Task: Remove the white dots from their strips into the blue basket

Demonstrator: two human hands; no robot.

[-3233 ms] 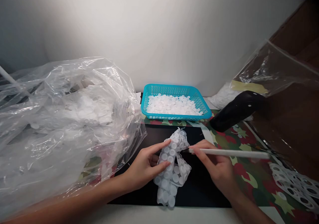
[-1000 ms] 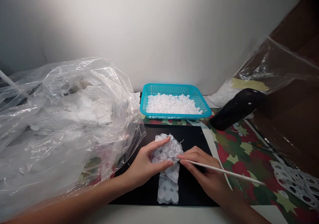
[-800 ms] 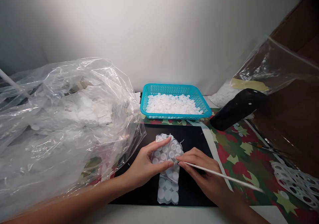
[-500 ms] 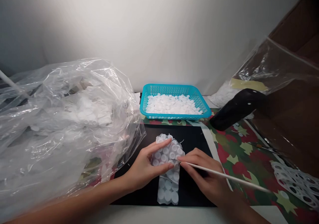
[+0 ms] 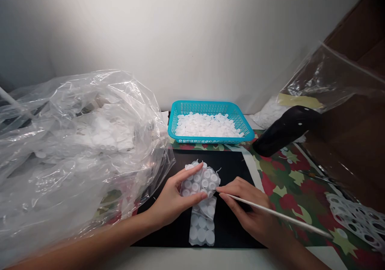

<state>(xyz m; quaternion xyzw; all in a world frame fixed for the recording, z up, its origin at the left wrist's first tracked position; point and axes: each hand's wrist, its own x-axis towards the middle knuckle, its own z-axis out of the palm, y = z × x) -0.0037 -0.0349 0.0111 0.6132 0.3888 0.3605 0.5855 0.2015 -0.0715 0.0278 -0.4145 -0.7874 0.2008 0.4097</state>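
Observation:
My left hand (image 5: 176,196) grips a sheet of round white plastic pieces (image 5: 206,182) by its left side, index finger across the top and thumb lower down. Its other fingers are hidden. Between the closed fingertips of my right hand (image 5: 248,202) is a long, thin white-handled tool (image 5: 282,214). The tool's working end is at the right edge of the sheet; its tip is too small to make out. Another strip of round pieces (image 5: 202,230) lies partly under the held sheet, on a black mat (image 5: 231,230).
Behind the mat stands a blue basket (image 5: 210,140) of small white discs. A large clear plastic bag (image 5: 114,174) with white pieces fills the left. On the right are a black object (image 5: 282,131), a sheet of white rings (image 5: 355,218) and a brown cardboard box (image 5: 349,142).
The held sheet and my left hand have shifted slightly left. The tool's tip has drawn back from the sheet's middle toward its right edge, and its rear end has swung a little lower.

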